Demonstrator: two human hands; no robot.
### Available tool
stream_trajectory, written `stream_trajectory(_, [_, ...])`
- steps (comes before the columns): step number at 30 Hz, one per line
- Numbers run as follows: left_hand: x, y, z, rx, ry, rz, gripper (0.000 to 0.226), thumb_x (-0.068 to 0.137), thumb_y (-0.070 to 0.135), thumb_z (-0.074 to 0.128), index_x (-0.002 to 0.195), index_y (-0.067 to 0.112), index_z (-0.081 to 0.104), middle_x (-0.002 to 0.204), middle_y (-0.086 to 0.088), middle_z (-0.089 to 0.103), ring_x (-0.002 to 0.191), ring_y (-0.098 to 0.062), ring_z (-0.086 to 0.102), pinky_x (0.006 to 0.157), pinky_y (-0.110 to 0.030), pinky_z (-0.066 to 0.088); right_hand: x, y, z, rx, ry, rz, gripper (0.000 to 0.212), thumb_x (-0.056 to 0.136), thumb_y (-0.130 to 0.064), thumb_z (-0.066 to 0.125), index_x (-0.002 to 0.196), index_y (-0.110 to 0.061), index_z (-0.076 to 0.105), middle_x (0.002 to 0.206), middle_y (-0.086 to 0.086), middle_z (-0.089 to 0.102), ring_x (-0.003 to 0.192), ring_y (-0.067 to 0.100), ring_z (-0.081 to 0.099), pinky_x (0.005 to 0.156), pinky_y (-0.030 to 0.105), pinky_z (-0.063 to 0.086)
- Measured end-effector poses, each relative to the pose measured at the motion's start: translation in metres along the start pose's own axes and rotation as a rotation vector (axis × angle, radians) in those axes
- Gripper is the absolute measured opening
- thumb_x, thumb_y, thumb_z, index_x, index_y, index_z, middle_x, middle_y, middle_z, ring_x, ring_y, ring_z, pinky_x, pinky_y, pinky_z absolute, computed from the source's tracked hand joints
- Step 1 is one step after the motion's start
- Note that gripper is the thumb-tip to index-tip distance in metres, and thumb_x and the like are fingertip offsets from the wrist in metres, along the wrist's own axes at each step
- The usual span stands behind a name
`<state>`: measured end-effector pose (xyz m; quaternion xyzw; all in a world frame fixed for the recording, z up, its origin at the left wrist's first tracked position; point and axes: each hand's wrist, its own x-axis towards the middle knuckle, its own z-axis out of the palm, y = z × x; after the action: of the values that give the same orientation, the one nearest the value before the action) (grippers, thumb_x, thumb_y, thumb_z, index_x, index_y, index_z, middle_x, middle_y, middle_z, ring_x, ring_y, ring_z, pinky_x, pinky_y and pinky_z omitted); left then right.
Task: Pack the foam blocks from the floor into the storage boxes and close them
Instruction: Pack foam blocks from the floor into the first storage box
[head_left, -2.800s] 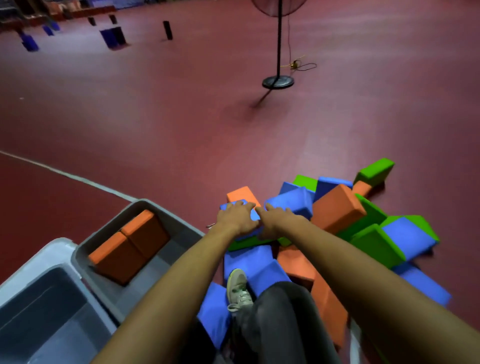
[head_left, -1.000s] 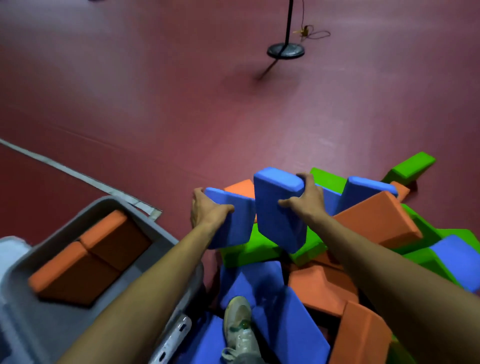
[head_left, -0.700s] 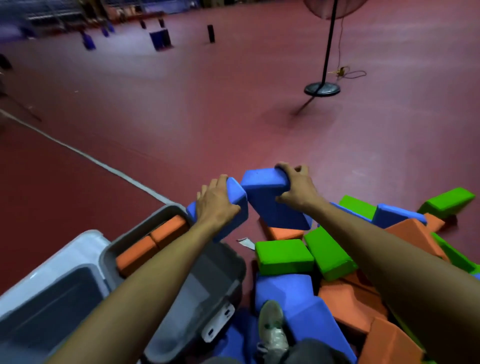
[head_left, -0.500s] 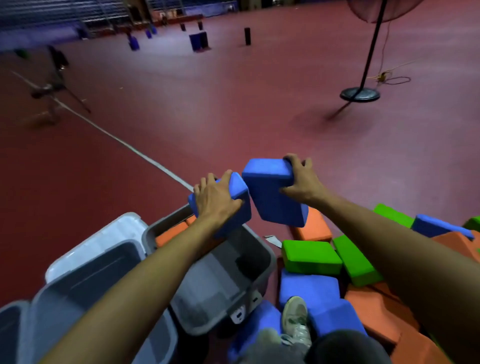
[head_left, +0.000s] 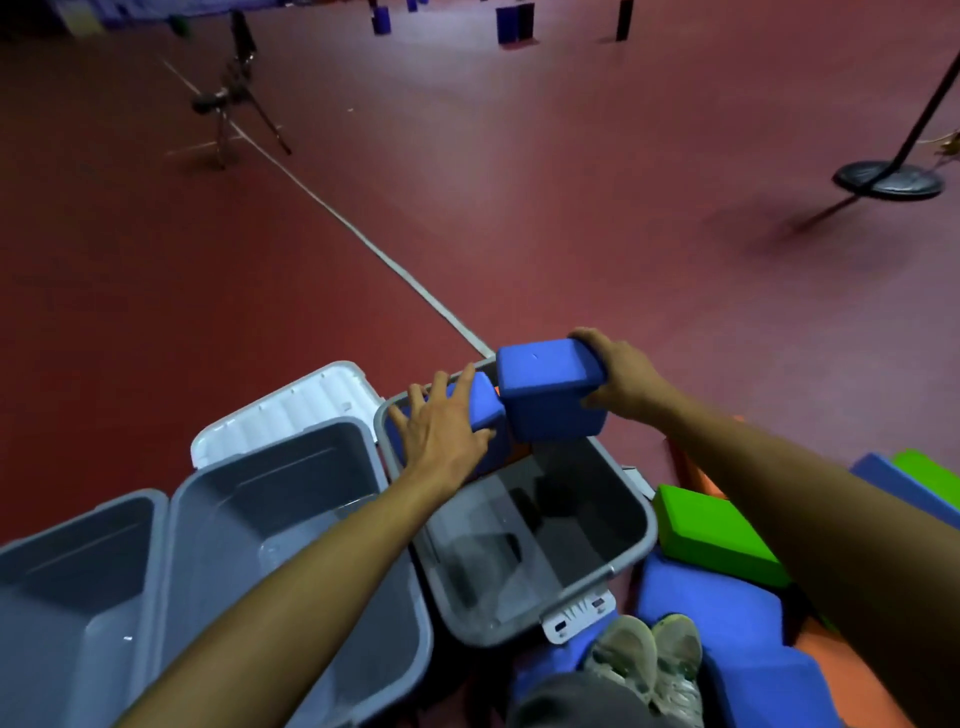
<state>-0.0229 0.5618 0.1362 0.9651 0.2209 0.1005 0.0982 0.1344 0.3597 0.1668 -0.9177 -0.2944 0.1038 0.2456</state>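
Observation:
My right hand (head_left: 621, 379) grips a blue foam block (head_left: 550, 395) and holds it over the far end of an open grey storage box (head_left: 631, 525). My left hand (head_left: 441, 428) lies with spread fingers on a second blue block (head_left: 485, 410), which is down inside that box at its far left corner. A sliver of orange foam shows behind the blue blocks. More foam blocks, among them a green one (head_left: 717, 535) and a blue one (head_left: 727, 618), lie on the floor at the right.
Two more open grey boxes (head_left: 291, 499) (head_left: 67, 587) stand to the left, with a white lid (head_left: 291, 405) behind them. My shoes (head_left: 649, 660) rest on blue foam. A fan stand base (head_left: 888, 179) and a tripod (head_left: 234, 104) stand farther out on the red floor.
Both hands lifted a blue block each from the pile and carried them left over the grey box. The left block has now gone down into the box.

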Motion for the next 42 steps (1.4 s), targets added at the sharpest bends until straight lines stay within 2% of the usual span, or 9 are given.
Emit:
stream_trajectory(5, [0.011,-0.030,0.045,0.039,-0.018,-0.010,0.088,0.077,0.057,0.072,0.150,0.027,0.032,0.140,0.005,0.041,0.124,-0.030,0.038,0.105,-0.054,0.031,0.040,0.011,0.045,-0.044,-0.110,0.005,0.094,0.070,-0.002,0.078,0.152,-0.022,0.036,0.137,0.020,0.054,0.117,0.041,0.055,0.093,0.042,0.046])
stream_trajectory(9, [0.026,-0.046,0.079,0.087,-0.004,0.033,0.080,0.075,0.054,0.072,0.141,0.024,0.037,0.134,0.006,0.044,0.115,-0.028,0.041,0.100,-0.048,0.033,0.074,0.034,0.082,-0.072,-0.196,0.000,0.099,0.069,-0.006,0.078,0.153,-0.029,0.031,0.136,0.022,0.051,0.117,0.042,0.054,0.096,0.043,0.047])
stream_trajectory(18, [0.063,-0.079,0.150,0.173,-0.102,0.013,0.086,0.079,0.057,0.071,0.148,0.021,0.034,0.143,0.001,0.040,0.122,-0.033,0.044,0.103,-0.050,0.038,0.140,0.073,0.151,-0.078,-0.267,-0.037,0.103,0.076,-0.011,0.080,0.158,-0.030,0.020,0.141,0.024,0.043,0.125,0.043,0.048,0.101,0.043,0.043])
stream_trajectory(20, [0.067,-0.082,0.165,0.189,-0.117,0.000,0.085,0.080,0.057,0.070,0.148,0.020,0.034,0.144,0.001,0.039,0.122,-0.033,0.043,0.104,-0.052,0.037,0.149,0.078,0.164,-0.175,-0.270,-0.053,0.101,0.080,-0.017,0.077,0.159,-0.033,0.015,0.141,0.022,0.043,0.123,0.042,0.049,0.097,0.043,0.043])
stream_trajectory(24, [0.073,-0.086,0.195,0.209,-0.153,0.003,0.084,0.082,0.056,0.070,0.148,0.018,0.033,0.142,0.000,0.039,0.120,-0.033,0.041,0.107,-0.055,0.034,0.157,0.091,0.188,-0.588,-0.173,-0.130,0.095,0.085,-0.044,0.070,0.157,-0.038,0.008,0.145,0.012,0.045,0.123,0.037,0.045,0.097,0.046,0.036])
stream_trajectory(31, [0.079,-0.097,0.230,0.201,-0.206,-0.035,0.083,0.084,0.054,0.070,0.148,0.018,0.033,0.142,-0.001,0.040,0.121,-0.032,0.042,0.104,-0.051,0.037,0.162,0.096,0.231,-0.766,-0.069,-0.138,0.083,0.093,-0.045,0.060,0.157,-0.032,0.010,0.139,0.009,0.046,0.124,0.035,0.039,0.098,0.042,0.032])
stream_trajectory(35, [0.087,-0.096,0.247,0.250,-0.215,-0.014,0.090,0.084,0.059,0.068,0.154,0.019,0.027,0.142,-0.001,0.042,0.120,-0.031,0.043,0.098,-0.045,0.038,0.162,0.089,0.248,-0.885,-0.043,-0.106,0.074,0.084,-0.031,0.066,0.148,-0.025,0.030,0.133,0.011,0.046,0.118,0.035,0.043,0.094,0.042,0.035])
stream_trajectory(39, [0.086,-0.092,0.265,0.239,-0.167,-0.032,0.090,0.084,0.057,0.070,0.156,0.024,0.025,0.145,0.001,0.043,0.125,-0.030,0.042,0.107,-0.046,0.033,0.150,0.096,0.274,-0.816,0.028,-0.250,0.066,0.061,-0.014,0.082,0.124,-0.012,0.059,0.107,0.016,0.058,0.089,0.035,0.055,0.067,0.039,0.041])
stream_trajectory(42, [0.087,-0.102,0.267,0.339,-0.119,0.038,0.090,0.082,0.060,0.070,0.154,0.023,0.032,0.144,0.000,0.045,0.124,-0.030,0.043,0.108,-0.044,0.033,0.139,0.100,0.289,-0.737,0.033,-0.297,0.071,0.058,-0.008,0.079,0.126,-0.009,0.059,0.109,0.019,0.057,0.086,0.037,0.055,0.059,0.038,0.041])
